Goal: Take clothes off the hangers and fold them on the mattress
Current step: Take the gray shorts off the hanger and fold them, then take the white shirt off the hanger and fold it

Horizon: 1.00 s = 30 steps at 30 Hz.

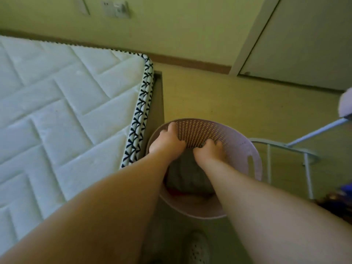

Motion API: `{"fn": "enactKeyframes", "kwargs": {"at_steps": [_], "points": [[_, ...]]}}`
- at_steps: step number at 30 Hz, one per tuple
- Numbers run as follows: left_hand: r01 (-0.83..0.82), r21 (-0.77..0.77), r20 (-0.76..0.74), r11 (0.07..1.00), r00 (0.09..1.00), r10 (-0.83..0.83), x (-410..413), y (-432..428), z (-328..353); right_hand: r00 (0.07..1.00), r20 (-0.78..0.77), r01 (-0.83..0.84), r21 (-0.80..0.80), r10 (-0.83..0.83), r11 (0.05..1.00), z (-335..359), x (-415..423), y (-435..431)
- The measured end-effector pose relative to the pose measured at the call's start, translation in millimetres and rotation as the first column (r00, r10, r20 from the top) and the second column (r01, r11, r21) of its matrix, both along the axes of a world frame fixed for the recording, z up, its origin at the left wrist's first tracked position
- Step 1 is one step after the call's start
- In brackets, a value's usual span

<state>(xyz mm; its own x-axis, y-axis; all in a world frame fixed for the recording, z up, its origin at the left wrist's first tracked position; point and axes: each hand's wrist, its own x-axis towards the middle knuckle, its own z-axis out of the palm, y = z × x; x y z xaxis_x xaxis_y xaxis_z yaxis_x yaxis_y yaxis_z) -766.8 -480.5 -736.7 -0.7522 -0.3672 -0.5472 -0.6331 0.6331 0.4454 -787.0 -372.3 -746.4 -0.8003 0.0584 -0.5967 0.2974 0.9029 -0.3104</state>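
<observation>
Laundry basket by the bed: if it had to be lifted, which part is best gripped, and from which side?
The handle slot cut through its wall just under the rim, on the person's right. The laundry basket stands upright beside the mattress, its round perforated wall offering little else to hold, so hooking through the slot from outside looks best. No matching slot opposite is visible.

- Mattress (57,103), left of frame: white quilted top, black-and-white patterned side.
- Floor (219,100), centre and right: carries a pale perforated laundry basket (253,149) just beside the mattress corner.
- Also on the floor: metal rack (285,147), right; perforated shoe (198,248), lower centre.
</observation>
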Motion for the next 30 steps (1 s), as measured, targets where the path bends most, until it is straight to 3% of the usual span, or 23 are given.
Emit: {"fn": "enactKeyframes", "kwargs": {"at_steps": [7, 8, 9, 12, 30], "points": [[0.104, -0.085, -0.104, 0.991, 0.988, -0.113, 52, 4, 128, 0.996, -0.071, 0.056, -0.059, -0.06, 0.997, 132, 60, 3], [0.12, -0.135, -0.164, 0.984, 0.976, -0.141, 94, 7, 202, 0.987, -0.147, 0.053, -0.103, -0.068, 0.993, 208, 101, 15], [0.129, -0.119, -0.185, 0.984, 0.971, -0.15, 107, 12, 221, 0.987, -0.146, 0.056, -0.119, -0.074, 0.991, 227, 116, 16], [0.138, -0.103, -0.212, 0.985, 0.964, -0.157, 121, 19, 247, 0.986, -0.155, 0.04, -0.126, -0.06, 0.991, 252, 132, 22], [0.085, 0.032, -0.492, 0.996, 0.869, -0.058, 392, 131, 477, 0.889, -0.448, -0.046, -0.297, -0.096, 0.954, 495, 407, 148]]}}
